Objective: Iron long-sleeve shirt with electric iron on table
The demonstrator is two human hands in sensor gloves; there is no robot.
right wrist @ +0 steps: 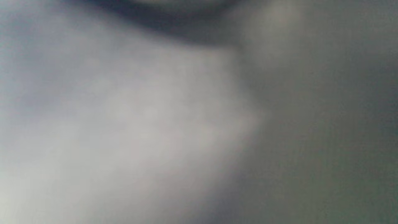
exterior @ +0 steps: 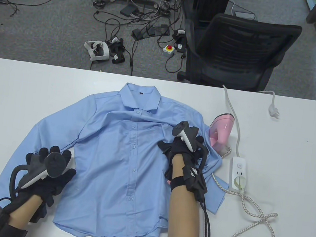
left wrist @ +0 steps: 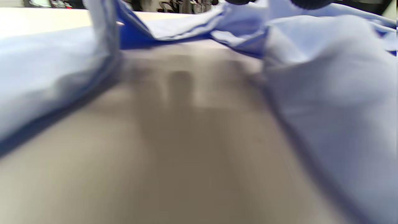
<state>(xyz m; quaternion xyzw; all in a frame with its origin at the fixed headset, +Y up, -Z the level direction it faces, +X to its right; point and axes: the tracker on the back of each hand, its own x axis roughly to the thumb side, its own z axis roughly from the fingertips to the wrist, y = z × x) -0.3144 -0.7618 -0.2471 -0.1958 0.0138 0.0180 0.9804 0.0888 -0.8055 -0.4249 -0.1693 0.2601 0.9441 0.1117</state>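
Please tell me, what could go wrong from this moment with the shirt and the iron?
The shirt's right sleeve is bunched against the pink iron; a hot soleplate might scorch it. The iron's braided cord loops loosely on the table and could snag the right hand or drag the iron.

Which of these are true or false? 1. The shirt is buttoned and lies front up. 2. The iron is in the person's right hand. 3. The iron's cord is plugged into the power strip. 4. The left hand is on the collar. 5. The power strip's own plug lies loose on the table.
1. True: the shirt lies front up, buttons closed.
2. False: the iron stands alone by the shirt's edge; the right hand is on the shirt's chest.
3. True: it runs into the power strip.
4. False: the left hand lies between a sleeve and the body, far from the collar.
5. True: the plug lies unconnected on the table.
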